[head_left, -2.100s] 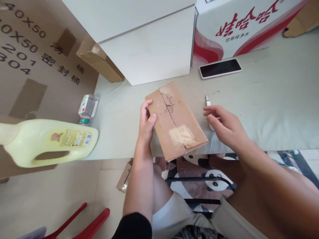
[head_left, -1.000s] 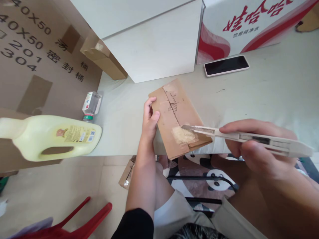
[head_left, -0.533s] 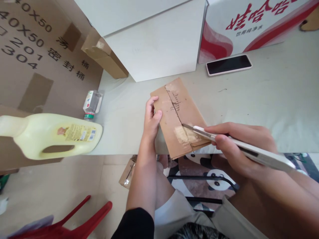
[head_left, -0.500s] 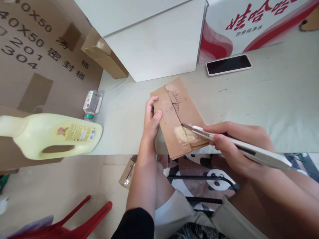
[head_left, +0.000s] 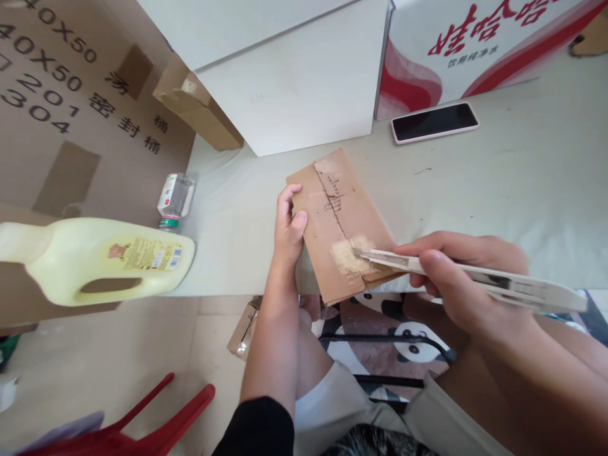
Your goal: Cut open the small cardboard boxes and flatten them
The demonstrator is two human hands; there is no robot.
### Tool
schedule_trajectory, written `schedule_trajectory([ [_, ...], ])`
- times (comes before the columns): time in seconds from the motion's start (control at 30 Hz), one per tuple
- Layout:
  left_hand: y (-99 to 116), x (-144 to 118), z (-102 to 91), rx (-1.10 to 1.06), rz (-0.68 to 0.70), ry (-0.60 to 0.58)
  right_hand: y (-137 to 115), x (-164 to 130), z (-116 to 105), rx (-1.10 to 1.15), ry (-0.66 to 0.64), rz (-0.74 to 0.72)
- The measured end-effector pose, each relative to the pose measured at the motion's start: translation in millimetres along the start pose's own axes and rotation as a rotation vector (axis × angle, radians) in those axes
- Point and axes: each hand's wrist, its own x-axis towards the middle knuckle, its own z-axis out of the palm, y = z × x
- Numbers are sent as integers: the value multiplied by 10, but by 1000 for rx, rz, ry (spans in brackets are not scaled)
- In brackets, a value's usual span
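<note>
A small brown cardboard box (head_left: 323, 221) lies tilted at the front edge of the table, a seam running down its top face. My left hand (head_left: 291, 228) grips its left side, with the thumb on top and fingers around the edge. In my right hand (head_left: 456, 272) is a white utility knife (head_left: 503, 282), its blade extended. The blade tip rests at or just over the seam, on a pale, torn patch (head_left: 349, 254) near the box's lower end. Dark marks show beside the seam higher up.
A pink-edged phone (head_left: 434, 123) lies beyond the box, before a red and white carton (head_left: 427, 69). White box (head_left: 304, 95) stands behind. At left are a yellow jug (head_left: 102, 259), a clear bottle (head_left: 175, 196) and a large carton (head_left: 66, 145). Red chair (head_left: 142, 418) below.
My right hand has drawn the knife toward me and to the right. Its blade tip has slid down along the seam. My left hand and the box stay in place.
</note>
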Motion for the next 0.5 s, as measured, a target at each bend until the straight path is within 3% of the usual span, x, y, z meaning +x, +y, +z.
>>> schedule_trajectory([
  [0.1,-1,-1,-3,-5,1,-6,28,-29,-2,20,4,8],
  [0.33,-24,-2,-22,35,20,-15,-95,-33,-93,-2,-148,-16],
  [0.5,-20,-5,-17,23,21,-23,23,-54,-78,37,-166,-147],
])
